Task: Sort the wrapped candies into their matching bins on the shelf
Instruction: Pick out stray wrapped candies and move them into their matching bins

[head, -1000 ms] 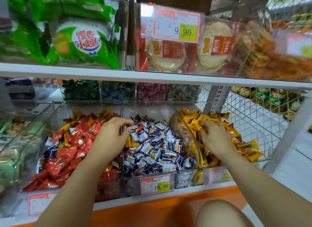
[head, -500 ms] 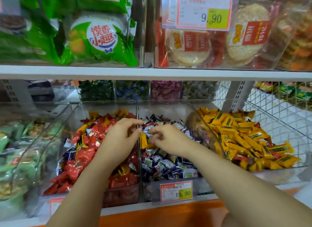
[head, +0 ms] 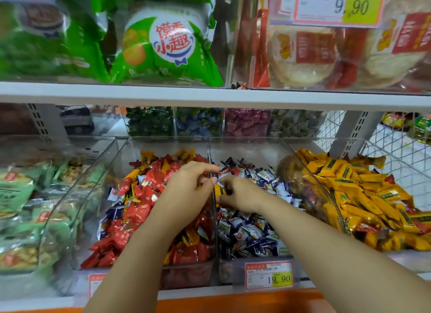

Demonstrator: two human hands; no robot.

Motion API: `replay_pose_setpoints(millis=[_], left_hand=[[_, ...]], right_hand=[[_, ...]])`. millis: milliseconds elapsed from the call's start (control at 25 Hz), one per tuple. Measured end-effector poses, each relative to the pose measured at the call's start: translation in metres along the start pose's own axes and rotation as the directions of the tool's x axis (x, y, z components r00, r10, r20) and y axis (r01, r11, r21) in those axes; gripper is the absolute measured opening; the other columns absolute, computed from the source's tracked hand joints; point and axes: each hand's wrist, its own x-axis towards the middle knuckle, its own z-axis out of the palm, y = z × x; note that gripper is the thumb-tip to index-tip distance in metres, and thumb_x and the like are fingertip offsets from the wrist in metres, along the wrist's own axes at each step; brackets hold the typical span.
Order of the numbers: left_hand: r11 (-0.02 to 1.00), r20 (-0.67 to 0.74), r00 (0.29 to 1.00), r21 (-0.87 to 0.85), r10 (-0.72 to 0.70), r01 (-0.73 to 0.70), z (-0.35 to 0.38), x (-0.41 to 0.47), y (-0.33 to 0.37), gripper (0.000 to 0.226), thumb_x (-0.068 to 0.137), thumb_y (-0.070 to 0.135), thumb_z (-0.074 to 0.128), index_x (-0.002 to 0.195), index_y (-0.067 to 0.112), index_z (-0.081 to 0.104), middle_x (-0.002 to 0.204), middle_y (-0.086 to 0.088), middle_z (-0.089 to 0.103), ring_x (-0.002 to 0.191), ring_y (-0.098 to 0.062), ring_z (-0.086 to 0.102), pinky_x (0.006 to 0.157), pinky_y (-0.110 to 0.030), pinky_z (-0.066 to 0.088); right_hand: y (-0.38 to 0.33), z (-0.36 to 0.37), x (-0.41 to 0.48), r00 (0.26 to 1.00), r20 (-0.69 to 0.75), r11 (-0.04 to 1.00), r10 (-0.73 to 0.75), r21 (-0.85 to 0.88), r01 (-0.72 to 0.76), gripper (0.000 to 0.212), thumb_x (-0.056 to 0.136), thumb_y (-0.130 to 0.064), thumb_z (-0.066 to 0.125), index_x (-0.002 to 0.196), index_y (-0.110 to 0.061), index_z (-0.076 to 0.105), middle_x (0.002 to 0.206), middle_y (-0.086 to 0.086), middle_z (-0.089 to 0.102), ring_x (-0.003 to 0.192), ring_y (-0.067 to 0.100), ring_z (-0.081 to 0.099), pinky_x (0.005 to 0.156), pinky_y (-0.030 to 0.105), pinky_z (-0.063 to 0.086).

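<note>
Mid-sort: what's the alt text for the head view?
The left hand and right hand meet at the divider between red candies and blue-and-white candies; the right pinches a yellow candy. Whether the left's curled fingers hold anything is hidden. Further right lie yellow candies.

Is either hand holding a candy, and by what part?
The right hand pinches a yellow candy by one end; whether the left hand holds anything cannot be told.

Hidden in my fingers
My right hand [head: 242, 193] curls over most of a yellow candy [head: 219, 190] — whether my left hand [head: 186, 191] holds anything is hidden; leftmost green packets [head: 16, 196] are blurred.
</note>
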Motion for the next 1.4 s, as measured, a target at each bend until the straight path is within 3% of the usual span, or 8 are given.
replay_pose_setpoints(millis=[240,480,600,760,880,1080,1240,1400], left_hand=[[1.0,0.002,1.0,-0.002,0.011,-0.011,0.001,0.001,-0.001,0.025,0.093,0.022,0.054,0.115,0.031,0.061,0.107,0.018,0.053,0.091,0.001,0.055,0.079,-0.009,0.043],[0.999,-0.027,0.999,0.031,0.022,-0.022,0.004,0.001,0.002,0.024,0.093,0.022,0.053,0.114,0.03,0.062,0.109,0.016,0.052,0.087,0.007,0.048,0.074,0.001,0.035],[0.998,-0.056,0.998,0.061,0.024,-0.021,0.012,-0.003,0.01,0.024,0.094,0.021,0.052,0.115,0.028,0.062,0.117,0.014,0.051,0.098,0.004,0.045,0.081,-0.005,0.033],[0.999,-0.041,0.999,0.042,0.033,-0.032,0.022,-0.009,0.027,0.023,0.094,0.021,0.051,0.114,0.027,0.062,0.114,0.014,0.049,0.116,-0.008,0.044,0.095,-0.021,0.033],[1.0,-0.045,0.999,0.007,0.03,-0.03,0.029,-0.011,0.036,0.023,0.094,0.018,0.052,0.113,0.025,0.063,0.116,0.009,0.052,0.108,-0.006,0.047,0.092,-0.019,0.034],[1.0,-0.044,0.999,0.026,-0.004,0.005,0.036,-0.008,0.041,0.022,0.094,0.02,0.052,0.114,0.025,0.063,0.118,0.007,0.053,0.095,0.0,0.041,0.086,-0.018,0.034],[0.999,-0.031,0.999,0.026,-0.023,0.024,0.038,-0.004,0.041,0.022,0.094,0.023,0.051,0.113,0.028,0.062,0.114,0.012,0.05,0.081,0.007,0.041,0.082,-0.02,0.033],[1.0,-0.052,0.999,-0.006,-0.016,0.016,0.036,-0.002,0.039,0.022,0.094,0.022,0.052,0.113,0.028,0.062,0.11,0.014,0.05,0.081,0.007,0.045,0.077,-0.016,0.035]], right_hand=[[-0.005,-0.005,0.0,1.0,0.022,0.976,-0.003,0.218,-0.002,0.049,0.083,-0.017,0.067,0.128,-0.02,0.049,0.081,-0.005,0.044,0.06,0.009,0.045,0.052,0.02,0.037],[-0.01,-0.028,-0.047,0.947,-0.29,0.954,-0.142,0.216,0.209,0.034,0.08,-0.011,0.064,0.105,-0.028,0.05,0.098,0.001,0.053,0.065,0.011,0.047,0.057,0.02,0.038],[-0.002,-0.039,-0.082,0.85,-0.5,0.954,-0.165,0.136,0.266,0.033,0.082,-0.014,0.063,0.104,-0.032,0.046,0.105,-0.007,0.054,0.083,0.006,0.052,0.068,0.013,0.038],[0.024,-0.056,-0.117,0.688,-0.713,0.948,-0.138,0.107,0.301,0.038,0.085,-0.013,0.062,0.116,-0.028,0.047,0.106,-0.006,0.055,0.098,0.013,0.052,0.085,0.028,0.043],[0.06,-0.071,-0.133,0.563,-0.825,0.987,-0.053,0.042,0.153,0.042,0.084,-0.012,0.06,0.123,-0.02,0.048,0.11,-0.003,0.055,0.105,0.022,0.052,0.09,0.037,0.044],[0.121,-0.086,-0.139,0.502,-0.848,0.976,0.171,0.078,-0.202,0.045,0.086,-0.012,0.058,0.128,-0.014,0.042,0.112,0.013,0.057,0.104,0.031,0.05,0.085,0.04,0.042],[0.141,-0.086,-0.128,0.634,-0.745,0.954,0.208,0.012,-0.299,0.032,0.091,-0.012,0.054,0.122,-0.012,0.051,0.111,0.015,0.063,0.1,0.034,0.056,0.079,0.037,0.044],[0.148,-0.091,-0.128,0.779,-0.581,0.953,0.235,-0.018,-0.301,0.039,0.097,-0.016,0.043,0.135,-0.016,0.047,0.142,0.009,0.045,0.13,0.03,0.042,0.108,0.044,0.032]])
